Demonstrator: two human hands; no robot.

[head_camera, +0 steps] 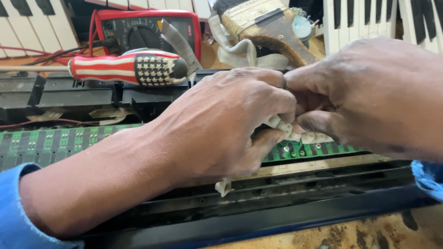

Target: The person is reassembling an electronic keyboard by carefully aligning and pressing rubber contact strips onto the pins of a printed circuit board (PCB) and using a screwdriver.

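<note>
head view shows the left hand (221,124) and right hand (364,97) pinched together on a whitish rubber strip (295,131), holding it just above the green circuit board (60,143) at frame centre.

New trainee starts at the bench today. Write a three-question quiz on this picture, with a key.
1. True or false: both hands grip the whitish rubber strip.
2. What lies right under the strip?
A. a wooden brush
B. the green circuit board
C. a loose white key
3. Fill in: the striped screwdriver handle lies in front of the red ____.

Key:
1. True. The left hand and the right hand pinch the strip between them.
2. B.
3. Multimeter.
</note>
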